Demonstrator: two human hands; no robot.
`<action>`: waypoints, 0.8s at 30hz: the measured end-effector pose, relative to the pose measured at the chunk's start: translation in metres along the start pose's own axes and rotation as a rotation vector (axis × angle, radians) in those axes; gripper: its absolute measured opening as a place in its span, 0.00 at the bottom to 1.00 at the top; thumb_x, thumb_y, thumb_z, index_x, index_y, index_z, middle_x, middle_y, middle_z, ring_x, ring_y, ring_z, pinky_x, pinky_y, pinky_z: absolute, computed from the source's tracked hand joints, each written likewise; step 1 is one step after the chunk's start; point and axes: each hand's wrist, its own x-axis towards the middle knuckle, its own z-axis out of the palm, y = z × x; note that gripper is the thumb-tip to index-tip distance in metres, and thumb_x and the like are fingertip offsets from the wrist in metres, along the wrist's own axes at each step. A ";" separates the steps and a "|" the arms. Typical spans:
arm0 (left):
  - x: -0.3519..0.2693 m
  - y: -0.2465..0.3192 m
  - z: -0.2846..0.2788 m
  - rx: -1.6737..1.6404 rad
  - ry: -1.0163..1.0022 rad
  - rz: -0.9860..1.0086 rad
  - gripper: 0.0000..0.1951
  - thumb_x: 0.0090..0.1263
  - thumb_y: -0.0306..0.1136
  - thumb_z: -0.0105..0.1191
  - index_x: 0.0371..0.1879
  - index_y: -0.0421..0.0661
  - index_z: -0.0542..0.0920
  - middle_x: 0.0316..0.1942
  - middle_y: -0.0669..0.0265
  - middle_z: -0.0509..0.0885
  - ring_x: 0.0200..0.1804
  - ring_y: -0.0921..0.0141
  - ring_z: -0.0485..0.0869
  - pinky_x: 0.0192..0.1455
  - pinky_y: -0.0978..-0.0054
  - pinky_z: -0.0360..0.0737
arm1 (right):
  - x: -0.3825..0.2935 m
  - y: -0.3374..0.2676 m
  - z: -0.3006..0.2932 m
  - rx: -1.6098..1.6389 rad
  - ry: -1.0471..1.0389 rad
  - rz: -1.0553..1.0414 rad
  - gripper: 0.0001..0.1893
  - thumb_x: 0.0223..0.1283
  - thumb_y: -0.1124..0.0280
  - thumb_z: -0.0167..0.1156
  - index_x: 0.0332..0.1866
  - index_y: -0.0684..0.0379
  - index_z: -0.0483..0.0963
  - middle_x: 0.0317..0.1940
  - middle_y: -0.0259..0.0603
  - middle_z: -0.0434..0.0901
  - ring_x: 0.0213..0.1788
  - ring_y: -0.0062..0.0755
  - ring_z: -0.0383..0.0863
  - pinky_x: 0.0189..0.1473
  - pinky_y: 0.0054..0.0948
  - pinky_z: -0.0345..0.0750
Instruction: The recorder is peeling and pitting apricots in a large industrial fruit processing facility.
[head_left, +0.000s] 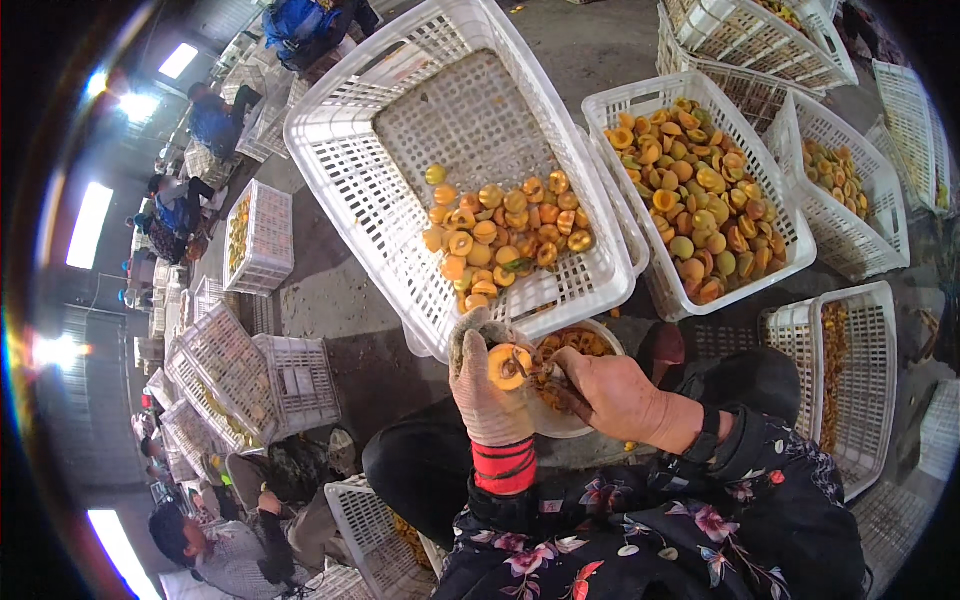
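My left hand (484, 397), in a dirty knit glove with a red cuff, holds a cut yellow stone fruit (508, 367), peach or apricot, its cut face turned to the right. My bare right hand (619, 394) pinches a small thin tool (553, 370) against that face; the fingers hide most of it. Beneath both hands stands a white bucket (611, 337) with orange-brown fruit scraps in it. Just beyond, a large white plastic crate (352, 176) tilts toward me, with pitted fruit halves (487, 232) gathered at its near end.
To the right, a white crate (739, 289) is heaped with fruit halves, and another crate (855, 450) holds orange scraps. More crates stack at the upper right. Crates (259, 240) line the left side, where a seated person (225, 547) and several others sit. My knees flank the bucket.
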 end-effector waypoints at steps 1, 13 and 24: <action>-0.001 0.000 0.000 -0.028 -0.020 -0.008 0.15 0.74 0.36 0.48 0.53 0.40 0.75 0.38 0.63 0.80 0.38 0.70 0.80 0.40 0.73 0.81 | 0.000 0.000 0.000 0.000 -0.019 0.009 0.19 0.57 0.69 0.60 0.49 0.66 0.64 0.28 0.55 0.78 0.33 0.59 0.80 0.33 0.47 0.77; -0.004 -0.004 -0.007 0.796 -0.010 0.455 0.11 0.74 0.30 0.46 0.47 0.36 0.77 0.49 0.55 0.79 0.50 0.60 0.80 0.52 0.67 0.78 | -0.003 -0.012 0.004 0.059 -0.127 0.080 0.14 0.60 0.69 0.57 0.43 0.66 0.65 0.19 0.54 0.76 0.25 0.58 0.79 0.26 0.47 0.75; -0.009 0.002 0.001 0.209 -0.038 -0.001 0.27 0.77 0.53 0.40 0.52 0.37 0.76 0.38 0.62 0.81 0.39 0.70 0.81 0.44 0.73 0.78 | -0.005 -0.018 0.006 -0.398 -0.235 0.001 0.18 0.53 0.72 0.59 0.47 0.66 0.67 0.21 0.44 0.79 0.25 0.41 0.83 0.24 0.35 0.77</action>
